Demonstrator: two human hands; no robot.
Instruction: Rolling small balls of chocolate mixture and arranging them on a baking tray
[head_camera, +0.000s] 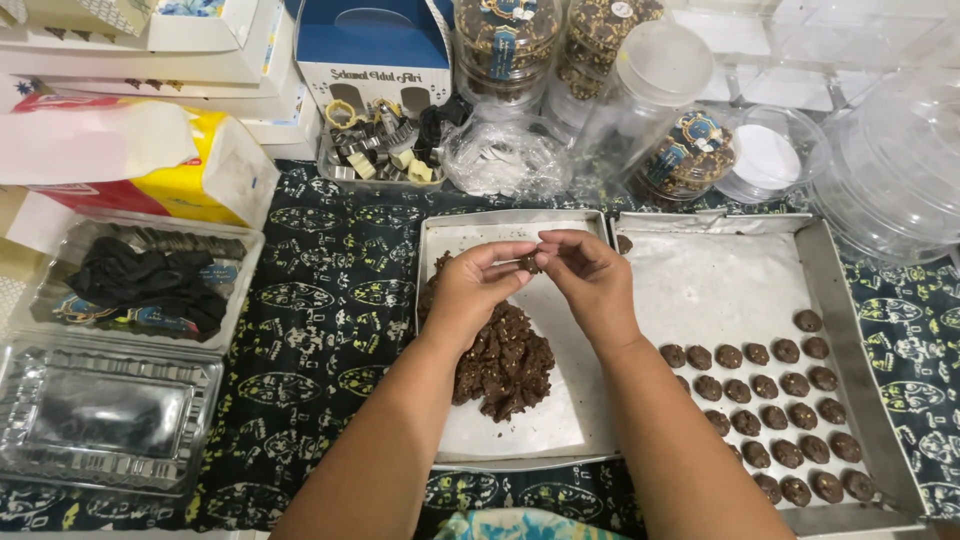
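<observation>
Both hands meet above the left tray. The left hand and the right hand pinch together one small lump of dough with their fingertips. The dough pile lies at 6 o'clock from them. Rows of shaped cookies sit at 4 o'clock, in the right tray.

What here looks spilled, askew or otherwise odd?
Nothing stands out. Both hands, left hand and right hand, pinch a small dough piece over the tray holding the dough heap. Shaped balls sit in neat rows on the lined tray.
</observation>
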